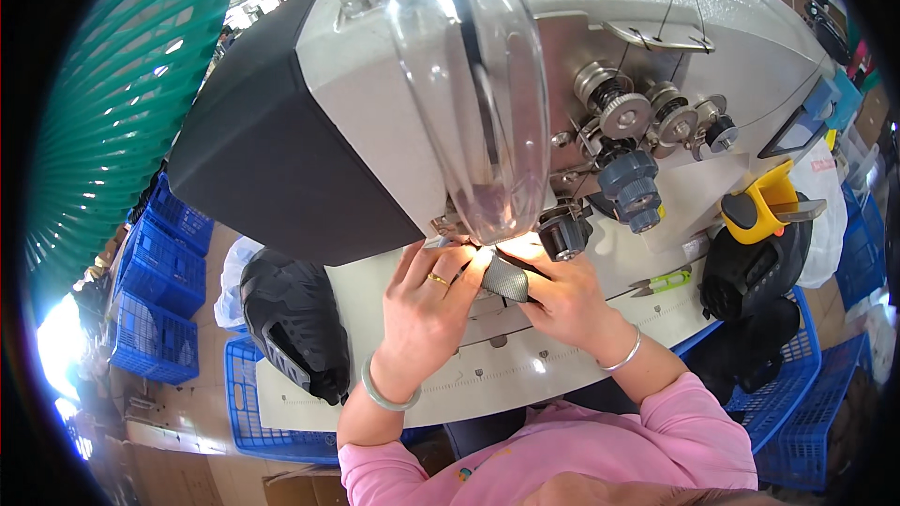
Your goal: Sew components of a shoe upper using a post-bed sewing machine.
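Note:
Under the head of a large white sewing machine, I hold a small piece of grey ribbed material with dark edging. My left hand is closed at its left side, thumb and fingertips pressed together close to the lit needle area. My right hand grips the right side, with the thumb beneath and the fingers toward the machine. The needle and the far end of the piece are hidden behind my fingers and the clear plastic guard.
Black moulded-looking pieces are stacked at the table's left, with more black pieces at the right below a yellow and black holder. Green-handled thread snips lie on the right. Blue crates stand around; a green slatted panel rises left.

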### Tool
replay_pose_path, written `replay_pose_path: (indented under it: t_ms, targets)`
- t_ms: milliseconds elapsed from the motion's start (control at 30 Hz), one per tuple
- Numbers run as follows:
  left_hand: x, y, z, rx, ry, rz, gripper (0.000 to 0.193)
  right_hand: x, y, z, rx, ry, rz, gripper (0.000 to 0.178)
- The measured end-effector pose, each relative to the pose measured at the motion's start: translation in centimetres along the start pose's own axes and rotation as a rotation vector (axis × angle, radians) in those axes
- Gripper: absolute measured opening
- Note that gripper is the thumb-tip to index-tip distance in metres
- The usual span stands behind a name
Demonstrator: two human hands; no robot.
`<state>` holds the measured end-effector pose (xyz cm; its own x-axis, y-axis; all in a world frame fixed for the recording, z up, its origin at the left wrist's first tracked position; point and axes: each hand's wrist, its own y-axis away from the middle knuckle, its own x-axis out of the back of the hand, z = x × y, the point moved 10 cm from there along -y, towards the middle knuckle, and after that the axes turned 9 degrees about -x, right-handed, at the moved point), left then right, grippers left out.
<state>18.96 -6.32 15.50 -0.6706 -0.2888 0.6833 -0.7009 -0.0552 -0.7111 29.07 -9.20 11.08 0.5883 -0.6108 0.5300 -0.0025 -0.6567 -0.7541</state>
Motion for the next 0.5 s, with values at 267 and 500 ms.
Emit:
replay_pose_path:
  t_ms: [267, 500]
  targets:
    - [-0.1, 0.4, 0.3, 0.018, -0.057, -0.019, 0.031, -0.1, 0.0, -0.2, 0.013, 0.036, -0.008, 0.035]
    - [0.2, 0.5, -0.7, 0.166, 0.034, 0.039, 0.027, -0.8, -0.4, 0.9, -0.072, -0.099, -0.016, 0.031]
